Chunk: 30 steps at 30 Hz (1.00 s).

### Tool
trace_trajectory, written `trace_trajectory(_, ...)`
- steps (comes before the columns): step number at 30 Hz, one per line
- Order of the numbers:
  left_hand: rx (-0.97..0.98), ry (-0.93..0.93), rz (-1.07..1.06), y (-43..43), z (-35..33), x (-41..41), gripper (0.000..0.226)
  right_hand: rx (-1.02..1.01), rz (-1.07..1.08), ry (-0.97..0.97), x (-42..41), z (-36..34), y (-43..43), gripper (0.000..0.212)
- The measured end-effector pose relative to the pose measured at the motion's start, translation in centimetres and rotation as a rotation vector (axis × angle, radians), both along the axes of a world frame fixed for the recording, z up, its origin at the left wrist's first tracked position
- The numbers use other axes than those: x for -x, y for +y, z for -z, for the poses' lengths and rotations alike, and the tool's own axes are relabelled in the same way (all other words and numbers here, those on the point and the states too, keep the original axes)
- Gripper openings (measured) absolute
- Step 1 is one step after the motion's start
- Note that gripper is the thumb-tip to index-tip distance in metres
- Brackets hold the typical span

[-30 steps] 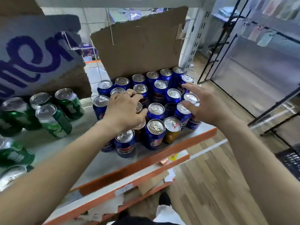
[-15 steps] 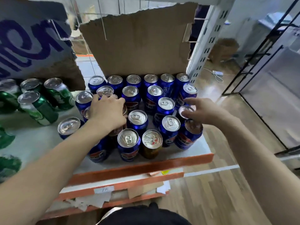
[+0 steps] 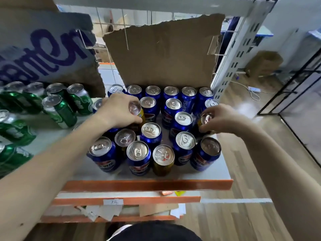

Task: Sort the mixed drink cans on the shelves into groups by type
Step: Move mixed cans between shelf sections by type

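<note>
At the shelf's orange front edge (image 3: 147, 185), one gold can (image 3: 163, 160) stands upright in the front row between blue cans (image 3: 138, 158). Further in, the left hand (image 3: 118, 111) has its fingers curled over the rim of a second gold can (image 3: 137, 112) amid the blue group. The right hand (image 3: 224, 119) pinches the rim of a dark can (image 3: 205, 121) at the group's right side. Green cans (image 3: 59, 110) are grouped on the shelf to the left, apart from the blue ones. A torn cardboard panel (image 3: 165, 51) stands behind the rear row.
</note>
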<state>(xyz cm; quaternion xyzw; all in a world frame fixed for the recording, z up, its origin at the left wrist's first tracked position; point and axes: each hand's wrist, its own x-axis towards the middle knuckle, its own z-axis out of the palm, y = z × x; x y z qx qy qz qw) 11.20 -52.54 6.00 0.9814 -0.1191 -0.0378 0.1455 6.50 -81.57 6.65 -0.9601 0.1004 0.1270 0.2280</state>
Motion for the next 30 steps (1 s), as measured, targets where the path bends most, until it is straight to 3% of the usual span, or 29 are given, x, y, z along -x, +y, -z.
trace_trajectory(2,0.086,-0.014,-0.019,0.5,-2.0,0.4,0.067,0.024,-0.029,-0.110,0.0,-1.8,-0.2,0.042)
trace_trajectory(6,0.339,0.044,-0.058,2.0,-5.4,0.7,0.066,-0.043,-0.025,-0.283,0.0,-5.5,-0.6,0.062)
trace_trajectory(9,0.622,0.121,-0.123,2.7,-7.2,1.1,0.070,-0.243,-0.070,-0.336,-0.3,-7.7,-0.2,0.065)
trace_trajectory(12,0.813,0.082,-0.159,3.4,-8.2,1.8,0.075,-0.371,-0.135,-0.361,-0.8,-9.0,1.5,0.064)
trace_trajectory(16,1.088,0.128,-0.201,5.3,-8.5,2.8,0.056,-0.684,-0.195,-0.406,-1.3,-9.1,4.7,0.056)
trace_trajectory(20,1.134,0.067,-0.218,8.0,-8.3,4.1,0.067,-0.790,-0.242,-0.456,-1.4,-8.5,8.6,0.066)
trace_trajectory(25,1.117,-0.032,-0.276,14.2,-7.6,6.3,0.086,-0.754,-0.299,-0.455,-1.1,-8.8,15.2,0.045)
trace_trajectory(30,1.081,-0.097,-0.304,22.5,-7.4,9.5,0.062,-0.764,-0.393,-0.418,0.5,-9.6,24.4,0.048)
